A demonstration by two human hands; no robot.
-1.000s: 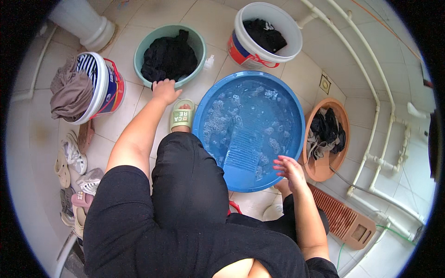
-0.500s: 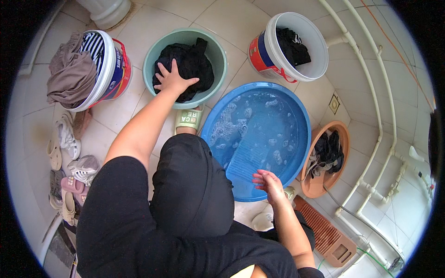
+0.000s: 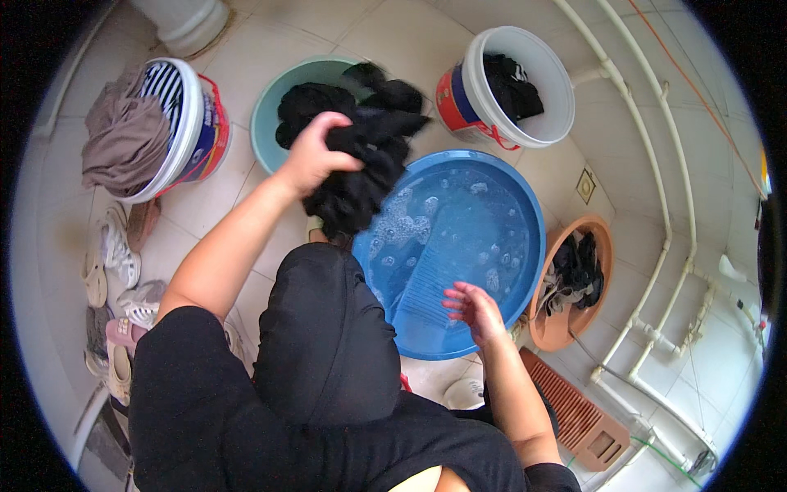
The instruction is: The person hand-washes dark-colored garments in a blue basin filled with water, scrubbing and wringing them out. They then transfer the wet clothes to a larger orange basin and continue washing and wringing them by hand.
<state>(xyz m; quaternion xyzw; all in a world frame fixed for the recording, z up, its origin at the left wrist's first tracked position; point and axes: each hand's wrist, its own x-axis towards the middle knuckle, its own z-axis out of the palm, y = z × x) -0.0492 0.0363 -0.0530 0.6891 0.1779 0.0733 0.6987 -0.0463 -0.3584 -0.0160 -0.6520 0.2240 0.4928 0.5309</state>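
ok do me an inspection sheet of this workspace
surface: pale tiled floor
job's things: black clothes lifted between green basin and blue tub, which holds foamy water
clutter: shoes at left, buckets holding clothes, brown washboard
hands: left hand holds black clothes; right hand open over blue tub, holding nothing
cables: green cord at lower right
surroundings: white pipes at right

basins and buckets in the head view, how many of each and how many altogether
Basins: 3 (green basin, blue basin, orange basin)
Buckets: 2 (striped-cloth bucket at left, bucket at upper right)
Total: 5
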